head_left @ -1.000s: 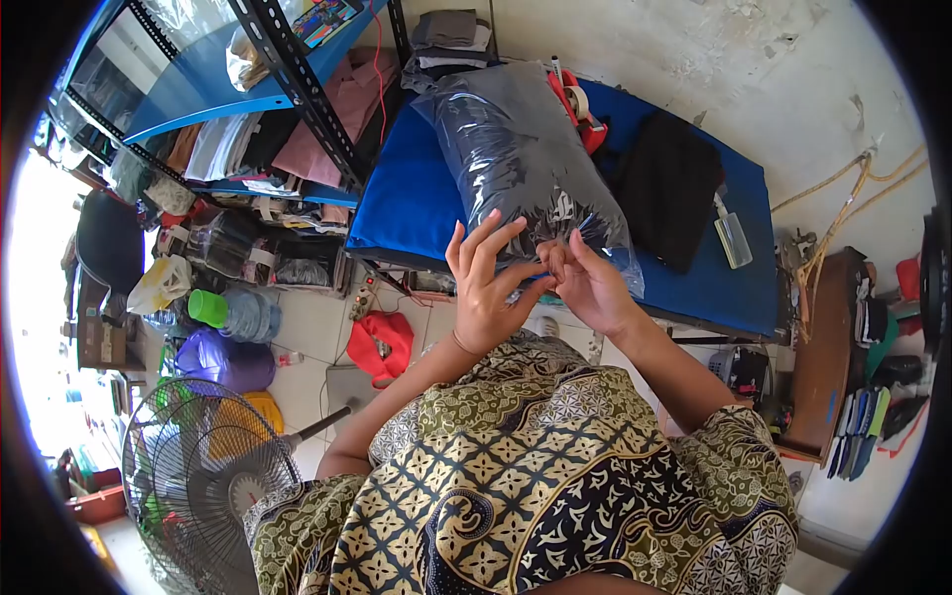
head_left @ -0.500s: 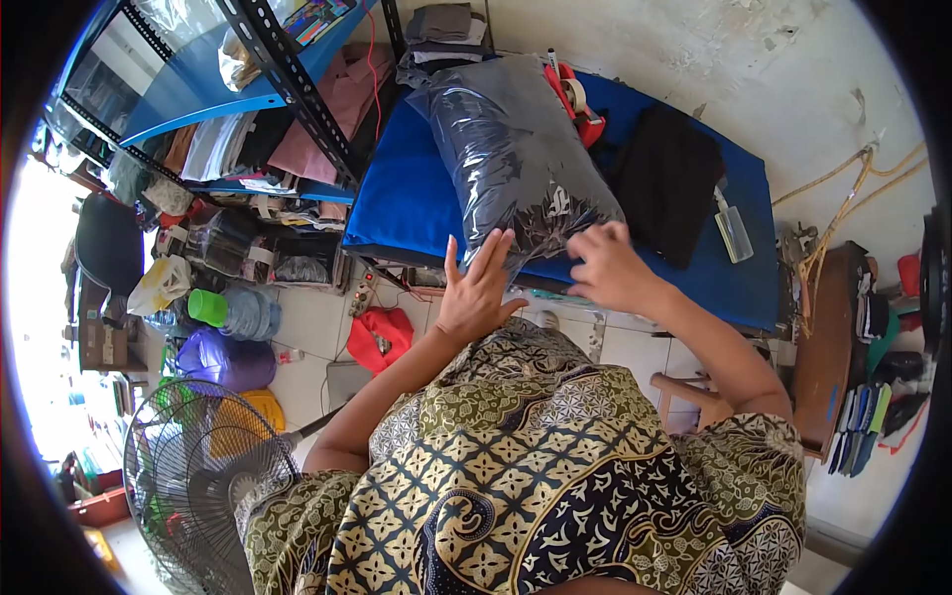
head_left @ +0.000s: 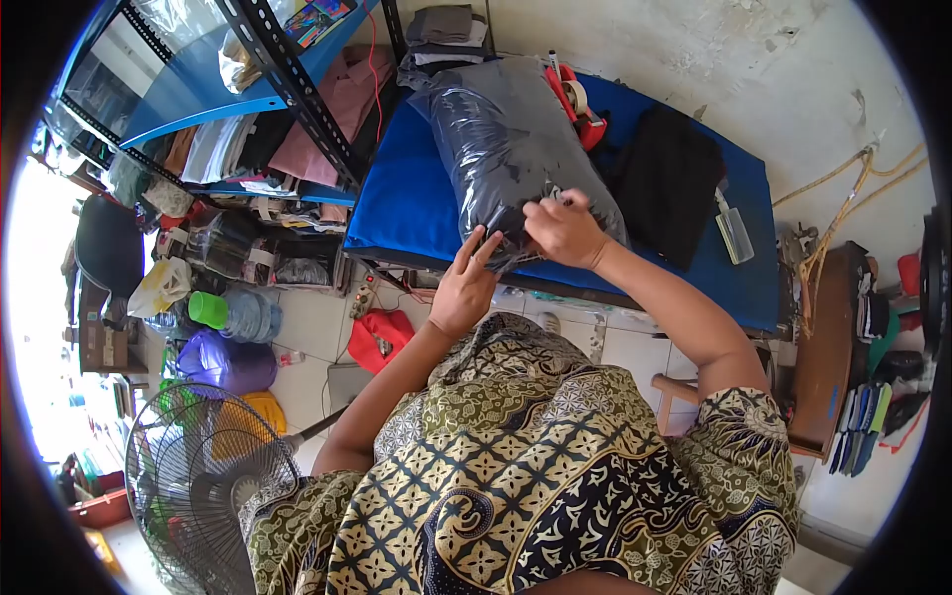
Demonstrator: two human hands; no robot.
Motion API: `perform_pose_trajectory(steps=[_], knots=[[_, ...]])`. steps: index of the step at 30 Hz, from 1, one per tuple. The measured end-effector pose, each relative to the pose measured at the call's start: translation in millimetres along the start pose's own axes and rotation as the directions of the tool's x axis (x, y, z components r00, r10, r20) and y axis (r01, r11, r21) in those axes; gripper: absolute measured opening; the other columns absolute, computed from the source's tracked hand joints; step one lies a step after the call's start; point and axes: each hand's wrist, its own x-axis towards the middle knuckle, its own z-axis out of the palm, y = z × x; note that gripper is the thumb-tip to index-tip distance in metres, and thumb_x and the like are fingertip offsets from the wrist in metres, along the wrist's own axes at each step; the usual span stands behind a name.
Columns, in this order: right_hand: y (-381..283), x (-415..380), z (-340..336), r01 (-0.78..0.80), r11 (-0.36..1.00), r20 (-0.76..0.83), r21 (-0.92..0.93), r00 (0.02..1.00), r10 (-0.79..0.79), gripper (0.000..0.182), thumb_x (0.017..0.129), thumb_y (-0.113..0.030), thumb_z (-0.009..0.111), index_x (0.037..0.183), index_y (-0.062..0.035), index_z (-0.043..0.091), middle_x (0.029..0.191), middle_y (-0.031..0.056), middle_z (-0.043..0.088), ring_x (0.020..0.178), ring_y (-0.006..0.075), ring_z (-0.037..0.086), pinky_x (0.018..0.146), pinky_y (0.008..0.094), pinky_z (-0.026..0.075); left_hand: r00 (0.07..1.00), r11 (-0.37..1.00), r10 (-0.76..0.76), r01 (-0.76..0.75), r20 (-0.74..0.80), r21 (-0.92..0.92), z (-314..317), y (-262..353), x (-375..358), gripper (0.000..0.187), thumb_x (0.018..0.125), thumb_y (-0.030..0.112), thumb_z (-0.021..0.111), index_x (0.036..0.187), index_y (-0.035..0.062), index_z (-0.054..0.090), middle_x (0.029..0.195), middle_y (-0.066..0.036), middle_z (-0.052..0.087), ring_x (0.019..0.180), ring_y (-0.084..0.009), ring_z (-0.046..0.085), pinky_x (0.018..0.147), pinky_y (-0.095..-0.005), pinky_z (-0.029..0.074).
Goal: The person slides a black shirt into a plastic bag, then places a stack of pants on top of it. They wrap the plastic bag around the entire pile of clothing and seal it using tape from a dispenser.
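bag (head_left: 506, 149) lies filled on the blue table (head_left: 407, 203), at 12 o'clock from the person. right hand (head_left: 563, 230) pinches its near edge; left hand (head_left: 464, 285) rests flat, fingers extended, at 7 o'clock of it. closure appears unfinished.

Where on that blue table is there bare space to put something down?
On the blue table, the widest bare patch lies left of the plastic-wrapped bundle, toward the shelf rack. A smaller strip runs along the near right edge, below the black garment and clear bottle. The middle is crowded: both hands press the bundle.
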Motion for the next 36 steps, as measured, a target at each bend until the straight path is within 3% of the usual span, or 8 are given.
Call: perform_pose_trajectory(steps=[5,9,18,23,25,28,31,36], knots=[[28.1,11.3,-10.8,-0.288,0.812,0.049,0.508,0.951,0.306,0.068,0.048,-0.029,0.080,0.103,-0.0074,0.048,0.116,0.0084,0.046,0.106,0.0280,0.043,0.089,0.0508,0.029,0.999,1.000,0.021,-0.021,-0.024,0.017,-2.4,-8.9,-1.3,0.007,0.072,0.004,0.062,0.069,-0.0020,0.058,0.130,-0.010,0.041,0.123,-0.0324,0.034,0.094,-0.0384,0.038],[18.7,27.6,-38.2,-0.284,0.943,0.379,0.172,0.903,0.203,0.095,0.051,-0.032,0.080,0.131,-0.0208,0.030,0.140,0.0069,0.023,0.127,0.0309,0.024,0.098,0.0511,0.025,0.999,0.999,0.035,-0.035,0.009,-0.001,-4.7,-9.9,-2.8,0.005,0.071,0.003,0.058,0.072,-0.0010,0.062,0.129,-0.008,0.042,0.121,-0.0302,0.037,0.093,-0.0368,0.041],[0.7,23.4,-23.3,-0.267,0.953,0.205,0.145,0.950,0.235,0.071,0.068,-0.027,0.071,0.130,-0.0185,0.037,0.134,0.0090,0.037,0.120,0.0303,0.036,0.095,0.0476,0.031,1.000,0.999,0.018,-0.017,0.016,-0.035,-25.5,-32.7,-7.9,0.003,0.069,0.001,0.059,0.067,0.0027,0.059,0.122,-0.007,0.050,0.116,-0.0256,0.044,0.088,-0.0364,0.043],[-4.2,-63.4,-16.6,-0.844,0.421,0.082,0.332,0.471,0.878,0.044,0.082,-0.032,0.059,0.116,-0.0057,0.048,0.117,0.0161,0.050,0.097,0.0241,0.053,0.079,0.0353,0.042,0.999,0.999,-0.031,0.031,-0.007,0.034,-44.1,-13.0,7.2,0.007,0.069,0.010,0.063,0.065,0.0068,0.058,0.119,-0.007,0.052,0.112,-0.0229,0.047,0.090,-0.0418,0.036],[-19.3,-112.7,-15.5,-0.584,-0.743,0.857,0.328,-0.147,0.494,0.048,0.083,-0.034,0.057,0.117,-0.0042,0.043,0.109,0.0144,0.055,0.087,0.0242,0.058,0.066,0.0315,0.046,0.997,0.998,0.057,-0.057,0.055,0.003,-40.4,3.5,28.4,0.019,0.068,0.014,0.065,0.085,0.0083,0.060,0.122,-0.009,0.049,0.116,-0.0224,0.044,0.095,-0.0463,0.029],[-34.5,-110.8,-49.5,-0.164,-0.971,0.983,0.176,0.071,0.166,0.045,0.084,-0.027,0.056,0.119,-0.0031,0.039,0.083,0.0083,0.059,0.063,0.0161,0.055,0.052,0.0251,0.040,0.883,0.909,0.337,-0.395,0.327,0.129,-9.6,44.3,86.6,0.048,0.069,0.019,0.062,0.115,0.0099,0.049,0.132,-0.009,0.038,0.122,-0.0231,0.037,0.101,-0.0491,0.024],[-19.6,-151.5,-45.4,-0.103,-0.889,0.884,0.447,0.202,0.421,0.034,0.087,-0.019,0.050,0.118,-0.0062,0.043,0.065,0.0028,0.049,0.046,0.0090,0.039,0.046,0.0234,0.034,0.743,0.676,0.490,-0.654,0.455,0.340,31.8,59.8,124.9,0.051,0.072,0.021,0.056,0.121,0.0091,0.046,0.131,-0.010,0.039,0.124,-0.0248,0.034,0.104,-0.0514,0.019],[-26.3,-200.3,-29.9,-0.127,-0.773,0.783,0.622,0.131,0.608,0.040,0.084,-0.007,0.048,0.123,-0.0078,0.042,0.081,0.0044,0.057,0.054,0.0088,0.045,0.052,0.0219,0.039,0.671,0.716,0.523,-0.681,0.525,0.158,62.9,51.1,146.7,0.015,0.066,0.021,0.060,0.078,0.0119,0.059,0.080,-0.002,0.054,0.083,-0.0184,0.050,0.083,-0.0384,0.035]])
